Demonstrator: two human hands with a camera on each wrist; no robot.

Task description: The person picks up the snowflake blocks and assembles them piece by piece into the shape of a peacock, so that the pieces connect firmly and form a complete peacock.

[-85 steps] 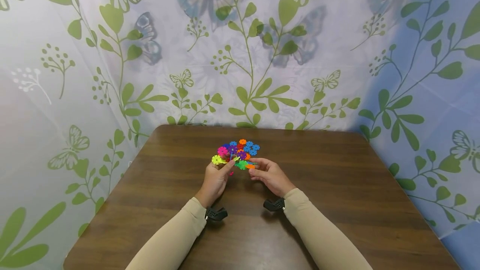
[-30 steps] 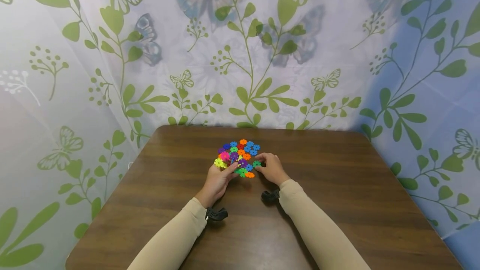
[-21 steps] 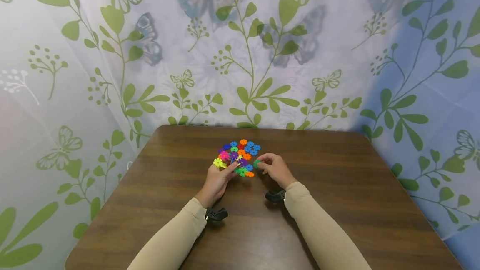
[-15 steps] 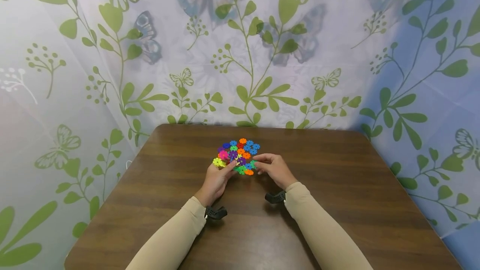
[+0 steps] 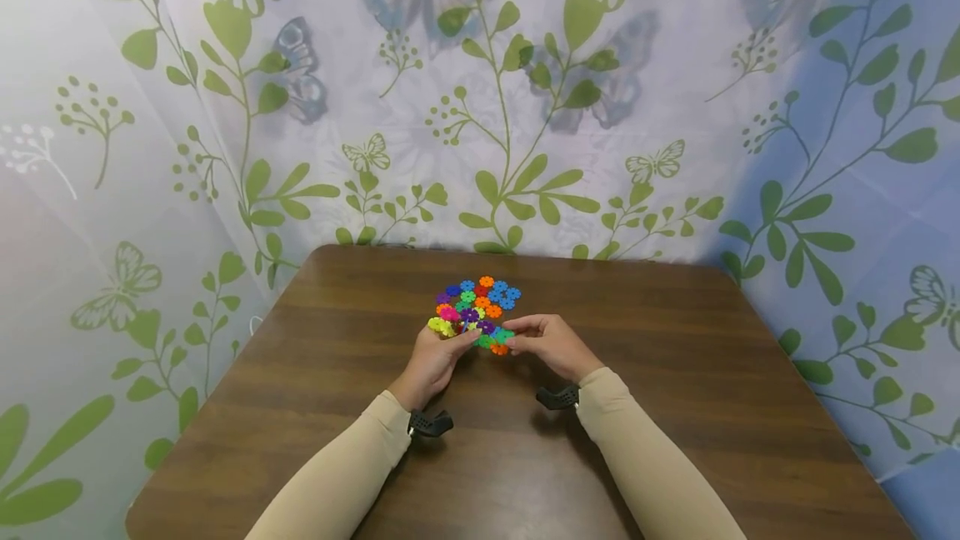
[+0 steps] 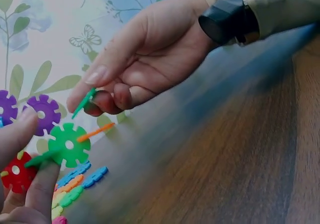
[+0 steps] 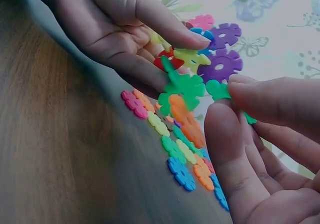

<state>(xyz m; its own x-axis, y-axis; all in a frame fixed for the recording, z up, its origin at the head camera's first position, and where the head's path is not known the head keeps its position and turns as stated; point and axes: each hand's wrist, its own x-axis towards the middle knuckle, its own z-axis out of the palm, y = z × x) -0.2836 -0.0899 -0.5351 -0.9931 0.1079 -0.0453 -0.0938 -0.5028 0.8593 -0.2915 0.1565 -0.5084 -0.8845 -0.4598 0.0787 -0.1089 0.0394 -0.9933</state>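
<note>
My left hand [image 5: 429,363] grips a cluster of flower-shaped interlocking discs, thumb on one side and fingers on the other. In the left wrist view the cluster shows a light green disc [image 6: 61,138], a red disc [image 6: 20,180] and purple discs. An orange disc [image 7: 186,121] sticks out of the light green one. Thumb and index finger of my right hand [image 5: 558,350] pinch a darker green disc [image 7: 217,88] by its edge. It is held close beside the cluster; whether the two touch I cannot tell. My left fingers hide part of the cluster.
Several loose flower discs in blue, orange, green and pink lie flat on the brown wooden table [image 5: 645,407], beyond the hands; one is a blue disc [image 7: 181,174]. A patterned cloth [image 5: 495,107] hangs behind the table's far edge.
My right hand drew away from the cluster, took the green disc at its right, and has moved back left and slightly toward me with it. My left hand keeps its grip, nearly in place.
</note>
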